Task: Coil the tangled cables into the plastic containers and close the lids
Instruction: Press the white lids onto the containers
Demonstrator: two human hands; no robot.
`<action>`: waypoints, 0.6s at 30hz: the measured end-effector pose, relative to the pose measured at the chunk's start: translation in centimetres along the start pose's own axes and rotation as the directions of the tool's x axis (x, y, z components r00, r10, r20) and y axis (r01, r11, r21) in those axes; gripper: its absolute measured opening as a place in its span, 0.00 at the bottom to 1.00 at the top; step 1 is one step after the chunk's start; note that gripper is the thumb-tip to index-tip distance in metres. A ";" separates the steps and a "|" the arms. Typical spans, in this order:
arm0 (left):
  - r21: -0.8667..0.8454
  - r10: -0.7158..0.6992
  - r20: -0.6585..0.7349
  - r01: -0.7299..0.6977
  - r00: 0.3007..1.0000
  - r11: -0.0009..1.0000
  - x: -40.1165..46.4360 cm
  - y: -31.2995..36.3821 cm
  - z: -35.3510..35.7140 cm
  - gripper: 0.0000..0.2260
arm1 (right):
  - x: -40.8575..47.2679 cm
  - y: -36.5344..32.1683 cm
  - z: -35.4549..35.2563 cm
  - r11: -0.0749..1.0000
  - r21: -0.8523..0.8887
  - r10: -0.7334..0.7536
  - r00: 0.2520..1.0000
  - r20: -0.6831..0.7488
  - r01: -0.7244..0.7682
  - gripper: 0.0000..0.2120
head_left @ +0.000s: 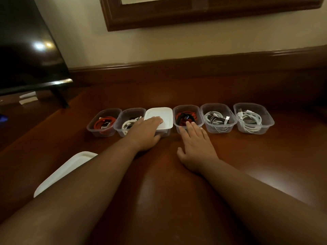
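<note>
dark television (26, 46), wooden table (247, 156), framed mirror (194, 15)

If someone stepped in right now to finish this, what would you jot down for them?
Left hand presses flat on the white plastic lid of the third clear container.
Right hand lies open on the brown wooden table, fingertips at the fourth container, which holds red and black cable.
Done: all visible cables coiled in six tubs.
Left: five tubs need lids; spare white lids lie near left.
</note>
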State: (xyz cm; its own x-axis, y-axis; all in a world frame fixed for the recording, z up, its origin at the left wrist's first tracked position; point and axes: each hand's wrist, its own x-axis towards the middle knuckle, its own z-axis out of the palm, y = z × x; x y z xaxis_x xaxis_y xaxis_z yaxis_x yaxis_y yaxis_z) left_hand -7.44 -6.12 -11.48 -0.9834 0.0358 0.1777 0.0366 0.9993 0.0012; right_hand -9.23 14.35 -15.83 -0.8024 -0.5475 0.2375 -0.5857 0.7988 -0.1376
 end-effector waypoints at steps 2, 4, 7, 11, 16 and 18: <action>0.006 -0.008 -0.004 0.008 1.000 1.000 0.6 -0.1 0.4 0.25 | 0.1 0.0 0.1 1.000 -0.006 -0.002 1.000 -0.003 0.002 0.35; 0.011 -0.019 0.013 0.019 1.000 1.000 1.2 -0.3 0.9 0.25 | 0.0 0.0 0.1 1.000 0.000 -0.007 1.000 -0.009 0.007 0.34; 0.089 -0.037 0.040 0.033 0.998 0.995 1.1 -0.5 1.1 0.31 | -0.2 0.0 0.0 1.000 0.005 -0.012 1.000 -0.017 0.012 0.34; 0.163 -0.209 -0.108 0.225 0.972 0.961 -0.6 -1.5 -0.1 0.35 | -0.3 -0.3 -0.3 0.999 -0.006 -0.045 0.998 -0.047 0.045 0.32; 0.249 -0.314 -0.053 0.318 0.948 0.915 -3.7 -3.5 -1.8 0.24 | -1.1 -1.0 -1.4 0.986 -0.006 -0.168 0.984 -0.055 0.168 0.26; 0.239 -0.293 -0.021 0.290 0.956 0.927 -4.7 -3.5 -2.3 0.20 | -1.6 -1.4 -1.8 0.982 0.011 -0.186 0.982 -0.024 0.186 0.25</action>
State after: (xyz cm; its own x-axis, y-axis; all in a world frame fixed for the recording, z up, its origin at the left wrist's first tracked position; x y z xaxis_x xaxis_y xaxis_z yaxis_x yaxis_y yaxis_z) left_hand -2.56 -9.80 -10.06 -0.9470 -0.2589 0.1900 -0.2932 0.9385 -0.1823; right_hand -6.89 14.54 -14.28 -0.6767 -0.6801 0.2820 -0.7259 0.6803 -0.1012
